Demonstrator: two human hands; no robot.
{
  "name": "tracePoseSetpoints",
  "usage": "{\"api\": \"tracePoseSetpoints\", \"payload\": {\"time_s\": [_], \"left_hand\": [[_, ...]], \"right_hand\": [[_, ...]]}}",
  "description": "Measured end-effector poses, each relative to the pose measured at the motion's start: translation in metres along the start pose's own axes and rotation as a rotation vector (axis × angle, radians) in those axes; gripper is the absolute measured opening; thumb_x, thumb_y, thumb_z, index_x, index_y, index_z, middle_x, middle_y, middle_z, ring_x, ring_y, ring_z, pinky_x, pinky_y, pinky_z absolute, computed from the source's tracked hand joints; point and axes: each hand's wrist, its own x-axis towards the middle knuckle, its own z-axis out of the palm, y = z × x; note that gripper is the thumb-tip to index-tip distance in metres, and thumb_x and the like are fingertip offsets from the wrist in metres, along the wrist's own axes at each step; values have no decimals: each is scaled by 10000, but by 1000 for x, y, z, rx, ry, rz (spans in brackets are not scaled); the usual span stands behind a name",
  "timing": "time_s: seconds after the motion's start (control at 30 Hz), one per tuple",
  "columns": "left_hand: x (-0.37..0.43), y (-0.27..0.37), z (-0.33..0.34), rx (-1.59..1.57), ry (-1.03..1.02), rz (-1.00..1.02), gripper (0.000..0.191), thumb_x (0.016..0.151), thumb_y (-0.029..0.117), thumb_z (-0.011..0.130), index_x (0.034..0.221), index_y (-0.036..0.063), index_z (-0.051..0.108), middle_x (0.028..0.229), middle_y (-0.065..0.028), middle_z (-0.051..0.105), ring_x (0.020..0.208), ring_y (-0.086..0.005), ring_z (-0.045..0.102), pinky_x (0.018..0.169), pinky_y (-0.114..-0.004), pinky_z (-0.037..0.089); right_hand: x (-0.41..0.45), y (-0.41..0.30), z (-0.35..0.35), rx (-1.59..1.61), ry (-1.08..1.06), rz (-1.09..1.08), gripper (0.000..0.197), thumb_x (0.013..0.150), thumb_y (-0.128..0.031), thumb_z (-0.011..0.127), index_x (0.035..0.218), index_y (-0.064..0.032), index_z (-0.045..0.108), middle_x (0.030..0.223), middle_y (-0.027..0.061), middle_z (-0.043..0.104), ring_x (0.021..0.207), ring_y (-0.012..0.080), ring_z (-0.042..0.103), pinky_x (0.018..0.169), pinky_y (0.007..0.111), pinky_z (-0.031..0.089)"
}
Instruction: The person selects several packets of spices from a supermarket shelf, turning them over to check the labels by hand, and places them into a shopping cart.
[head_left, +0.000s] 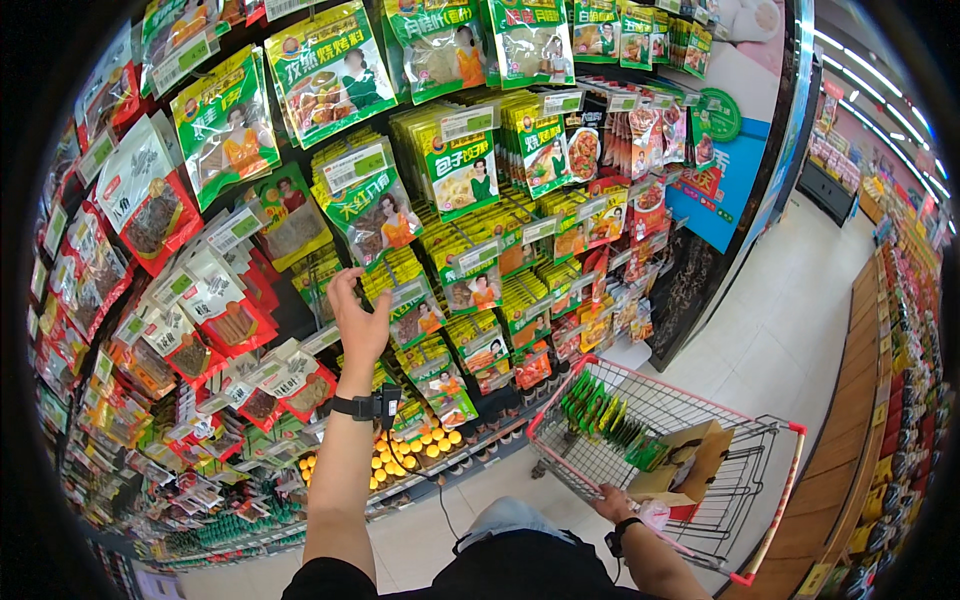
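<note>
My left hand (360, 315) is raised at the rack, fingers apart and curved, holding nothing. Just above its fingertips hangs a green and yellow spice packet (373, 214), and a row of similar packets (409, 300) is right of it. Whether the fingertips touch a packet, I cannot tell. Low on the right, my right hand (613, 504) rests at the near side rim of a wire shopping cart (667, 390), fingers curled over the edge. In the cart lie green spice packets (600, 409) in a row and an opened brown paper bag (709, 457).
Red and white spice packets (146, 195) hang on hooks at left. Orange-capped bottles (412, 450) fill a low shelf. A cable (444, 502) runs from my left wrist. Beyond the cart stands a wood-sided display (847, 390); the tiled aisle (757, 322) runs back at right.
</note>
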Motion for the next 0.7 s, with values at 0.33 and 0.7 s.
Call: {"api": "tracePoseSetpoints", "payload": {"time_s": [0.33,0.7], "left_hand": [[16,6,-6,-135,-79,-1,517,866,186,670,1324,68,462,1325,-187,524,1251,-319,496,981,-421,432],[43,-2,8,-479,-252,-210,412,883,101,611,1293,99,571,1107,-53,573,1048,-166,529,909,-299,411]], "right_hand": [[-28,-23,-22,-99,10,76,650,762,-506,665,1318,-201,525,1400,125,464,1320,386,356,1059,594,283],[-34,-22,-33,-99,168,34,587,730,-505,675,1237,-221,591,1345,105,509,1310,334,384,1051,603,279]]}}
